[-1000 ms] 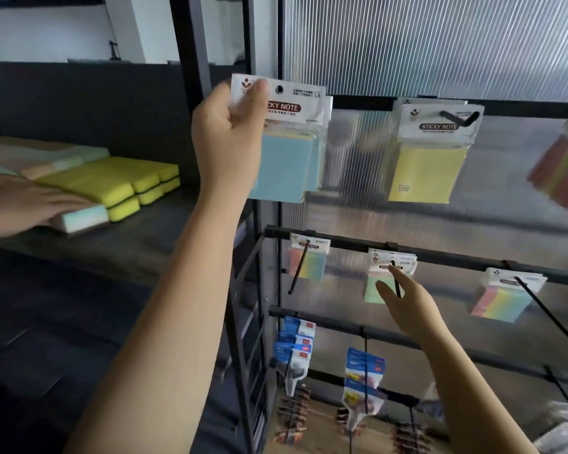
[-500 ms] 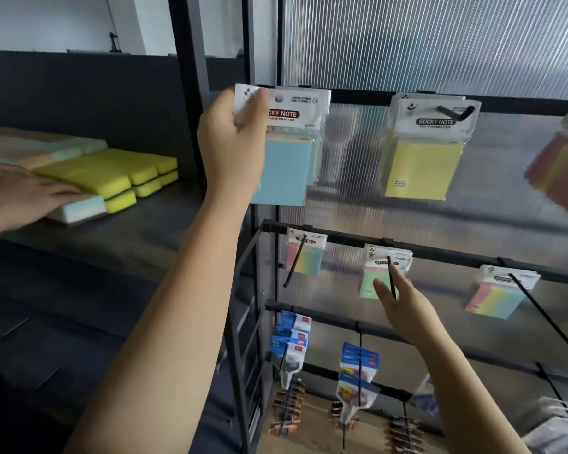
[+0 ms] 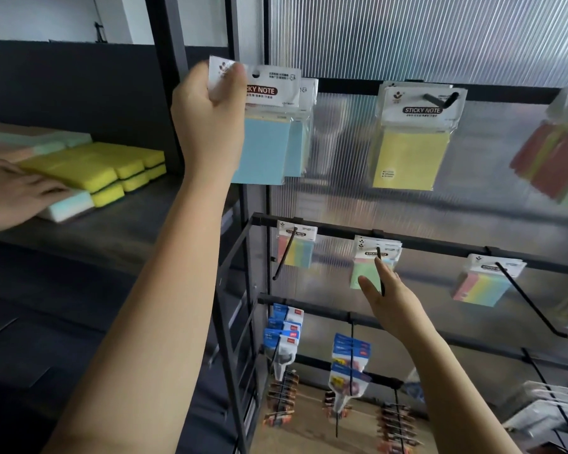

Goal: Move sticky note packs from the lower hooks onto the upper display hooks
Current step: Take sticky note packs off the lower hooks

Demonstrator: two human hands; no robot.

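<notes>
Two hands are raised to a hook rack. Up at the top row, the left hand (image 3: 210, 116) pinches the header card of a blue pack (image 3: 265, 126), thumb across the front of the card and fingers curled behind it. That pack sits at the left end of the top row, overlapping a second blue pack (image 3: 300, 136) just behind it; whether its hole is on a hook cannot be told. To the right on the same row, a yellow pack (image 3: 410, 139) hangs from a short black hook (image 3: 440, 99).

Lower and to the right, the right hand (image 3: 394, 299) reaches up to the middle row with fingers loosely extended and gripping nothing. Its fingertips (image 3: 381, 267) touch or nearly touch a green pack (image 3: 371, 263) hanging on a long hook (image 3: 379, 270) that runs in front of the fingers. Left of it hangs a striped pack (image 3: 295, 247); right of it, well apart, hangs another striped pack (image 3: 486, 280).

Beneath these, blue-carded packets (image 3: 284, 326) hang on the lower rows. On the far left, a third hand (image 3: 17, 191) rests flat on a white sponge (image 3: 69, 204) beside stacked yellow sponges (image 3: 112, 168) on a dark shelf (image 3: 118, 231). Behind the rack stands a ribbed translucent panel (image 3: 407, 34).
</notes>
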